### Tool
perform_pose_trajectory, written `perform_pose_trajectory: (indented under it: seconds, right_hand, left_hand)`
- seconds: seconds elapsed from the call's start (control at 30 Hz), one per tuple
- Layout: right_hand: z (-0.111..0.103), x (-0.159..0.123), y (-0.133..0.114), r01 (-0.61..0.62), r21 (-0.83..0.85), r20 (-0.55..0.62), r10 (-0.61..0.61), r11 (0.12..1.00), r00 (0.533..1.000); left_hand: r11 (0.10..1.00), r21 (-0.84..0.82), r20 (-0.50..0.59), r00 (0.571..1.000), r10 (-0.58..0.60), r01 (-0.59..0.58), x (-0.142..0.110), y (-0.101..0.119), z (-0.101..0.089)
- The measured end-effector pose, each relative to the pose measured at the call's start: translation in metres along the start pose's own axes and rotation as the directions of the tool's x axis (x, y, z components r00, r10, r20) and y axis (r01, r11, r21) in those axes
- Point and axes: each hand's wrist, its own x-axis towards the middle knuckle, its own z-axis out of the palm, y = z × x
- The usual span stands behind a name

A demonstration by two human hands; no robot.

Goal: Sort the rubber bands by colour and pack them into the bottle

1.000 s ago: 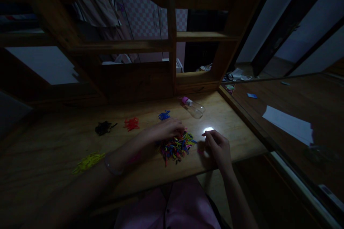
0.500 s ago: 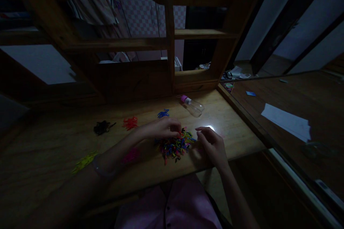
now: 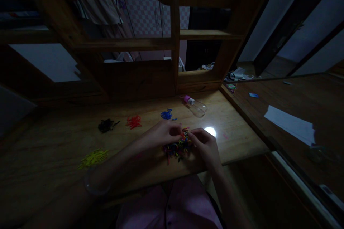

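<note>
A wooden desk [image 3: 239, 132] bears a multicoloured pile [image 3: 176, 149], single-coloured heaps [image 3: 133, 122] and a bottle [image 3: 198, 108].

Passable over the bench [image 3: 242, 134], right of the right hand [image 3: 208, 146], as far as the raised edge [image 3: 245, 116]. Obstructed beyond that hand by the bottle [image 3: 197, 108], then blocked by the shelf [image 3: 175, 39]. Crossable between red strips [image 3: 133, 122] and yellow strips [image 3: 94, 158].

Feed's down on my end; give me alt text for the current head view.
A person's left hand and right hand are close together over a multicoloured heap of small strands on a wooden desk. To its left or beyond lie a yellow pile, black pile, red pile and blue pile, plus a bottle on its side.
</note>
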Motion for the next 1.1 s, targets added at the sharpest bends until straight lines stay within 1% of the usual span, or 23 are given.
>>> perform_pose_trajectory:
  seconds: [0.17,0.33,0.5,0.6,0.7,0.77,0.87,0.97,1.03,1.1]
  right_hand:
    - [0.002,-0.003,0.000,-0.039,0.025,-0.036,0.039,0.999,0.999]
    - [0.005,-0.003,0.001,-0.036,0.035,-0.068,0.039,0.999,0.997]
    - [0.006,-0.004,0.002,-0.017,0.024,-0.100,0.019,1.000,0.995]
    - [0.001,-0.004,0.004,-0.001,0.016,-0.169,0.003,1.000,0.986]
    - [-0.003,-0.003,0.006,0.004,-0.001,-0.218,-0.004,1.000,0.976]
    - [-0.004,-0.003,0.007,0.007,-0.008,-0.213,-0.009,1.000,0.977]
    - [-0.002,-0.004,0.006,0.021,-0.028,-0.194,-0.026,0.999,0.981]
    - [0.000,-0.005,0.005,0.024,-0.055,-0.175,-0.033,0.998,0.984]
    - [0.000,-0.006,0.006,0.022,-0.063,-0.170,-0.033,0.998,0.985]
    - [-0.001,-0.006,0.006,0.024,-0.065,-0.163,-0.034,0.998,0.986]
  left_hand:
    - [0.977,-0.194,-0.026,0.996,-0.089,0.082,-0.003,-0.005,0.009]
    - [0.901,-0.409,-0.018,0.986,-0.168,0.145,-0.006,-0.001,0.011]
    - [0.832,-0.507,-0.005,0.965,-0.264,0.225,-0.008,-0.001,0.014]
    - [0.765,-0.581,0.000,0.939,-0.343,0.279,-0.009,-0.005,0.016]
    - [0.713,-0.637,-0.026,0.916,-0.399,0.293,-0.010,-0.011,0.016]
    - [0.716,-0.633,-0.037,0.913,-0.407,0.293,-0.011,-0.012,0.015]
    - [0.756,-0.585,-0.056,0.915,-0.400,0.294,-0.012,-0.010,0.014]
    - [0.821,-0.504,-0.108,0.923,-0.370,0.270,-0.020,-0.005,0.010]
    - [0.885,-0.387,-0.149,0.930,-0.336,0.258,-0.031,-0.007,0.000]
    - [0.942,-0.203,-0.209,0.928,-0.310,0.269,-0.044,-0.017,-0.020]
